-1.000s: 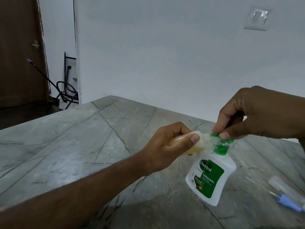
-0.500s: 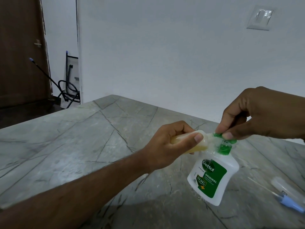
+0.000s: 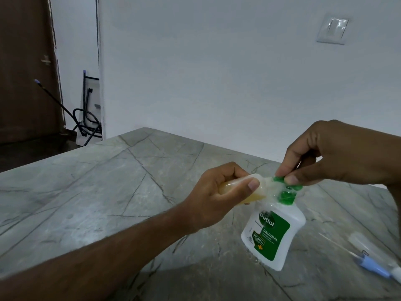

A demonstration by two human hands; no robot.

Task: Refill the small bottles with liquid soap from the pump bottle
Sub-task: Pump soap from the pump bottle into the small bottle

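A white pump bottle [image 3: 273, 233] with a green label and green pump head stands tilted on the grey marble table [image 3: 108, 192]. My right hand [image 3: 332, 155] pinches the green pump head [image 3: 288, 192] from above with thumb and fingers. My left hand [image 3: 214, 192] grips a small clear bottle [image 3: 106, 187] lying sideways, part full of yellowish soap. Its mouth sits right at the pump spout, where white foam shows. Most of the small bottle is hidden inside my fist.
At the right edge of the table lies a clear pen-like sprayer with a blue part [image 3: 373, 265]. A white wall with a switch plate [image 3: 332, 30] stands behind the table. At far left are a brown door and black cables on the floor.
Both hands and the two bottles have stayed together almost in place. The pump head looks pressed slightly lower, and the view has shifted a little.
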